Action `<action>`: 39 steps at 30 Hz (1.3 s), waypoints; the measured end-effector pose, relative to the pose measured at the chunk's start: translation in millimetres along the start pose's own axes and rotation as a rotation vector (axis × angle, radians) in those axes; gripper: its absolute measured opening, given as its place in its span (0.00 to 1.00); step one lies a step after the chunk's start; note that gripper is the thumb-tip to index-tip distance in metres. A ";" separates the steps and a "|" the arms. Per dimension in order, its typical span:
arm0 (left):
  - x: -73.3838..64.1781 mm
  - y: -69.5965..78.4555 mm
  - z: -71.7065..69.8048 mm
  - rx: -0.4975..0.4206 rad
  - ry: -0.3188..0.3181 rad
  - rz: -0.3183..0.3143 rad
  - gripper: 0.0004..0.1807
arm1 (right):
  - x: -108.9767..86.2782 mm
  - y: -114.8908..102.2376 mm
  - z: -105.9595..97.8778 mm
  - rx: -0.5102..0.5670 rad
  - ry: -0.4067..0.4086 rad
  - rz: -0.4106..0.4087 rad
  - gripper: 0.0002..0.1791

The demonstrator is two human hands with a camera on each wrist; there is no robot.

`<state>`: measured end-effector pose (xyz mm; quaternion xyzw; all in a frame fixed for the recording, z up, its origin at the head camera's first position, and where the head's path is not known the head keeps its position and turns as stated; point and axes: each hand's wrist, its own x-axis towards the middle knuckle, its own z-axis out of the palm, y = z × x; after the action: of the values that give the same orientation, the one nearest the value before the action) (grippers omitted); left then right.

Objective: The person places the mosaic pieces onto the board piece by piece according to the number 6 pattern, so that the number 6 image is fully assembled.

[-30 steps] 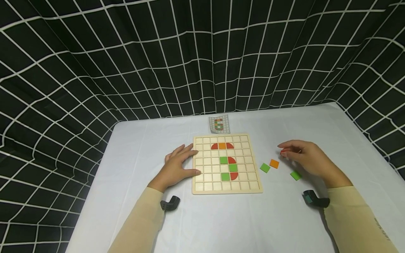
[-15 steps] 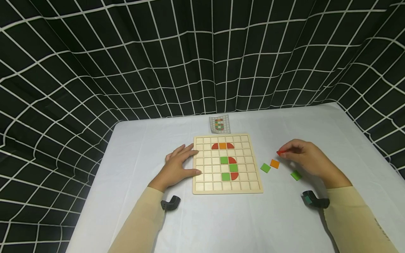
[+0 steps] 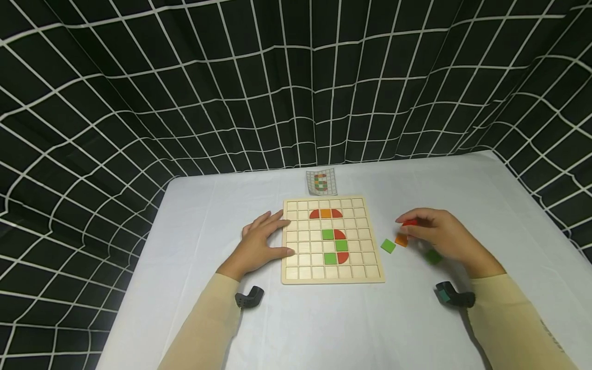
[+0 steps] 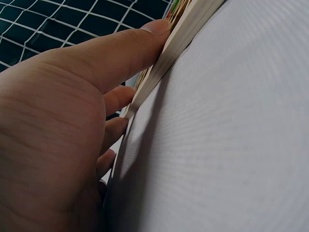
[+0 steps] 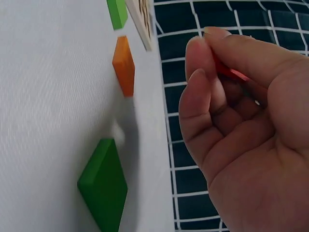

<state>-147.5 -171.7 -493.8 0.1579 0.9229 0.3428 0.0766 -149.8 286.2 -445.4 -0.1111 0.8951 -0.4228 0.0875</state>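
A square wooden grid board (image 3: 363, 270) lies on the white table. Set in its cells are red quarter-round, green square and orange square tiles. At the board's left edge my left hand (image 3: 256, 246) rests with thumb and fingers spread, touching the rim. My right hand (image 3: 444, 234) pinches a red tile (image 3: 409, 223) between thumb and fingertips, above the table right of the board. In the right wrist view, the fingers cover most of this red tile (image 5: 231, 71), so its full outline is hidden. Below that hand lie an orange square tile (image 3: 401, 240) and a green square tile (image 3: 433, 257).
Another green tile (image 3: 388, 246) lies close to the board's right edge. Behind the board stands a small card (image 3: 329, 177) printed with a coloured grid pattern. A black curtain with white grid lines (image 3: 296, 103) encloses the table (image 3: 314, 329).
My right hand has lifted the red tile and moved it left, toward the board, now partly over the orange tile. The left hand and the board have stayed put.
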 end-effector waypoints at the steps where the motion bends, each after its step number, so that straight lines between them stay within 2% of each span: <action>1: -0.1 0.1 -0.2 0.000 0.000 0.000 0.43 | 0.2 -1.1 1.0 0.006 0.007 -0.006 0.13; 7: -0.4 -0.3 -0.5 -0.004 0.002 0.000 0.44 | -0.4 -8.6 7.5 0.006 0.051 -0.057 0.07; 12: -0.5 -0.6 -0.4 -0.003 0.001 -0.005 0.44 | -1.4 -13.8 12.2 -0.026 0.124 -0.174 0.08; 17: 0.1 -1.7 0.2 0.001 0.002 -0.001 0.44 | -1.8 -19.9 16.6 0.056 0.111 -0.247 0.04; 19: 0.3 -1.9 0.3 0.000 0.002 0.002 0.44 | -2.3 -23.4 18.3 0.118 0.080 -0.245 0.01; 21: 0.5 -2.0 0.4 -0.001 0.002 0.002 0.44 | -2.9 -27.5 20.4 0.173 0.048 -0.232 0.04; 24: 0.6 -2.5 0.5 -0.003 0.004 -0.001 0.44 | -4.3 -33.8 24.7 0.209 0.019 -0.206 0.04; 31: 0.8 -3.3 1.3 -0.004 0.005 -0.006 0.44 | -6.0 -45.6 39.5 0.175 0.033 -0.214 0.09; 39: 0.8 -2.5 0.6 -0.004 0.001 0.000 0.44 | -7.8 -57.3 51.8 0.249 0.036 -0.164 0.08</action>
<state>-148.7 -172.9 -495.9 0.1576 0.9222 0.3448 0.0764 -122.1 214.7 -433.0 -0.1647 0.8250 -0.5383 0.0495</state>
